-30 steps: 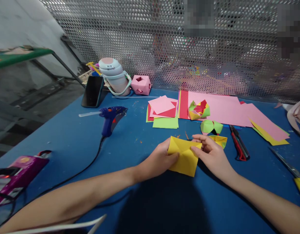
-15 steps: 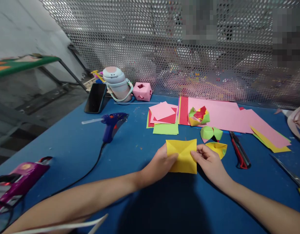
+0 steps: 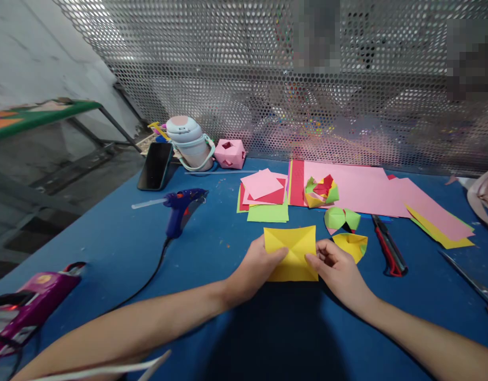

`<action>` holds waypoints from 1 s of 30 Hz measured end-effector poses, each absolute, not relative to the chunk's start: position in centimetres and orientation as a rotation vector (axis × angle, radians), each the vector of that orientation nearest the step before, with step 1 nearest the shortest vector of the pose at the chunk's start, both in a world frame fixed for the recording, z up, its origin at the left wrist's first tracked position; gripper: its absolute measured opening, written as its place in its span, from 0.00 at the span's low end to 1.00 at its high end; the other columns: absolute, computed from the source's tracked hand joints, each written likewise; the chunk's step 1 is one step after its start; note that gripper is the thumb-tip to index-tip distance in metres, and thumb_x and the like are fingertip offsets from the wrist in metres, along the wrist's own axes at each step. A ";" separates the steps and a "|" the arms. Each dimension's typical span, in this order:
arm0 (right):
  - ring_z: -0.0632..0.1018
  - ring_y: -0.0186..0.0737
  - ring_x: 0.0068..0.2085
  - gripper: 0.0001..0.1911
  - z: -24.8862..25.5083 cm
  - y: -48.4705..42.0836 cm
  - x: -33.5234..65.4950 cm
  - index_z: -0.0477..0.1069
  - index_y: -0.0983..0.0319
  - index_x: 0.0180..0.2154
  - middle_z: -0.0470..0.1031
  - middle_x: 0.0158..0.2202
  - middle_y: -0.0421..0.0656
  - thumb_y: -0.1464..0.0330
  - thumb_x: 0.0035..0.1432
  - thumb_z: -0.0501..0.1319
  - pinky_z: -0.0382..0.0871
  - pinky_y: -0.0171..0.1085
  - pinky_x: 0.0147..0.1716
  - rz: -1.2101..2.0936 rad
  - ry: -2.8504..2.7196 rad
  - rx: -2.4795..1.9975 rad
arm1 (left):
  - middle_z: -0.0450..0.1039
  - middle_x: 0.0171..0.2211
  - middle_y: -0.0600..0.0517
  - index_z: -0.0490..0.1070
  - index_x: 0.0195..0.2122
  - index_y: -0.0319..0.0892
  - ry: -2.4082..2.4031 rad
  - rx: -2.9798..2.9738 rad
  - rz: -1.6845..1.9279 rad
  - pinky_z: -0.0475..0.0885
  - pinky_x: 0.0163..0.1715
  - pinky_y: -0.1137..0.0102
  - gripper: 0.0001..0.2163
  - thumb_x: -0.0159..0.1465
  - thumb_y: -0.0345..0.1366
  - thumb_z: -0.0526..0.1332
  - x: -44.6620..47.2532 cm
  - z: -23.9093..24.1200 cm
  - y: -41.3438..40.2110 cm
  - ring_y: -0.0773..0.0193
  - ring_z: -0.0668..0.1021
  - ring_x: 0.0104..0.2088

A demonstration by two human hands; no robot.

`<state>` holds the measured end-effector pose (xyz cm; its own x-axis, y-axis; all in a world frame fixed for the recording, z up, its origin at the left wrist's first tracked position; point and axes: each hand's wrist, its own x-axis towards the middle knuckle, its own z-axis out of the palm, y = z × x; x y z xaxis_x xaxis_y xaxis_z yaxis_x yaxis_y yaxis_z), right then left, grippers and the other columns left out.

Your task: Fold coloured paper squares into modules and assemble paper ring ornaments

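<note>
A yellow paper square (image 3: 291, 267) is held up in front of the person, over the near part of the blue table (image 3: 220, 225), with crease lines meeting near its middle. The left hand (image 3: 254, 270) has its grip closed on the left side, thumb flat on the front face and fingers behind. The right hand (image 3: 339, 267) pinches the right edge, its thumb on the face and its other fingers curled.

Just beyond the right hand lies a folded yellow piece (image 3: 350, 244), with a folded green piece (image 3: 339, 218) behind it. Farther back, a multicoloured folded piece (image 3: 322, 193) rests on large pink sheets (image 3: 358, 185). To their left is a stack of small sheets (image 3: 263, 186) in pink, red and green. A red and black cutter (image 3: 388, 248) lies to the right, and scissors (image 3: 471, 278) run off the right edge of view.

On the left, a blue glue gun (image 3: 176, 217) lies with a clear stick in its back end. Behind it, 3 things stand near a perforated metal panel (image 3: 228, 79): a phone (image 3: 155, 165), a lidded bottle (image 3: 192, 151) and a pink paper box (image 3: 230, 155).
</note>
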<state>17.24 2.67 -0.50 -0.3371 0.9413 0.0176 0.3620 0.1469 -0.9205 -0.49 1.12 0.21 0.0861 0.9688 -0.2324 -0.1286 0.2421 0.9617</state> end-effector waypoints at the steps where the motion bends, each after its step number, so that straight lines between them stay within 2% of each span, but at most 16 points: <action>1: 0.61 0.31 0.23 0.12 -0.4 2.7 17.3 0.60 0.60 0.26 0.55 0.21 0.34 0.60 0.56 0.56 0.56 0.31 0.21 1.150 -1.799 -1.258 | 0.74 0.35 0.49 0.66 0.40 0.38 1.150 0.955 1.056 0.71 0.36 0.69 0.12 0.55 0.33 0.60 -0.6 0.1 1.1 0.59 0.76 0.37; 4: 0.64 0.32 0.24 0.09 -0.2 3.1 17.6 0.63 0.61 0.29 0.59 0.22 0.35 0.62 0.57 0.54 0.58 0.31 0.23 1.085 -1.820 -1.270 | 0.72 0.29 0.54 0.65 0.34 0.40 1.154 0.962 1.114 0.68 0.31 0.72 0.07 0.56 0.36 0.59 -1.0 -0.2 1.2 0.66 0.75 0.30; 8: 0.66 0.34 0.25 0.06 0.0 3.6 18.1 0.65 0.61 0.30 0.63 0.23 0.37 0.67 0.57 0.53 0.60 0.33 0.25 0.878 -1.998 -1.239 | 0.67 0.24 0.57 0.65 0.33 0.40 1.367 1.207 1.077 0.65 0.26 0.75 0.05 0.55 0.32 0.57 -1.6 -0.8 1.8 0.69 0.70 0.25; 10: 0.67 0.36 0.28 0.04 -0.2 3.7 18.2 0.65 0.61 0.30 0.65 0.25 0.39 0.69 0.56 0.54 0.61 0.34 0.27 0.734 -2.115 -1.202 | 0.69 0.26 0.55 0.67 0.33 0.41 1.404 1.438 0.984 0.66 0.29 0.73 0.06 0.54 0.28 0.56 -1.9 -0.9 2.0 0.68 0.71 0.27; 14: 0.70 0.41 0.34 0.03 -0.6 3.7 18.2 0.66 0.61 0.34 0.70 0.31 0.43 0.71 0.58 0.54 0.64 0.38 0.33 0.619 -2.301 -1.123 | 0.73 0.38 0.51 0.68 0.31 0.41 1.376 1.853 0.928 0.65 0.44 0.66 0.09 0.51 0.23 0.55 -2.4 -1.0 2.3 0.62 0.72 0.42; 17: 0.71 0.41 0.36 0.06 -0.9 3.7 18.2 0.67 0.61 0.38 0.71 0.33 0.44 0.73 0.59 0.54 0.64 0.38 0.35 0.574 -2.349 -1.048 | 0.73 0.43 0.49 0.68 0.35 0.42 1.323 2.091 0.932 0.63 0.48 0.62 0.12 0.51 0.22 0.56 -2.8 -1.0 2.5 0.59 0.71 0.46; 21: 0.71 0.40 0.34 0.09 -0.7 3.6 18.2 0.68 0.61 0.39 0.73 0.32 0.44 0.74 0.60 0.51 0.62 0.39 0.33 0.472 -2.446 -0.884 | 0.74 0.40 0.49 0.69 0.41 0.42 1.168 2.322 0.881 0.63 0.47 0.63 0.15 0.54 0.22 0.54 -2.9 -0.8 2.5 0.60 0.71 0.46; 26: 0.71 0.41 0.36 0.11 -0.3 3.4 18.1 0.68 0.64 0.40 0.74 0.32 0.46 0.74 0.62 0.49 0.61 0.40 0.34 0.323 -2.566 -0.685 | 0.72 0.34 0.47 0.70 0.39 0.40 1.030 2.484 0.696 0.63 0.42 0.66 0.13 0.56 0.22 0.51 -2.9 -0.8 2.3 0.61 0.72 0.38; 30: 0.71 0.42 0.36 0.13 -0.4 3.4 18.0 0.67 0.66 0.43 0.75 0.33 0.46 0.76 0.61 0.47 0.60 0.41 0.35 0.210 -2.611 -0.560 | 0.72 0.31 0.46 0.69 0.40 0.39 0.893 2.525 0.728 0.62 0.41 0.66 0.12 0.60 0.24 0.49 -3.1 -0.8 2.5 0.61 0.72 0.35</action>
<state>17.98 3.40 -0.41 -0.8119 0.4214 0.4040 0.3514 0.9054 -0.2384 -3.14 2.48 -0.79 0.6668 0.6600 0.3460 0.4721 -0.7334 0.4891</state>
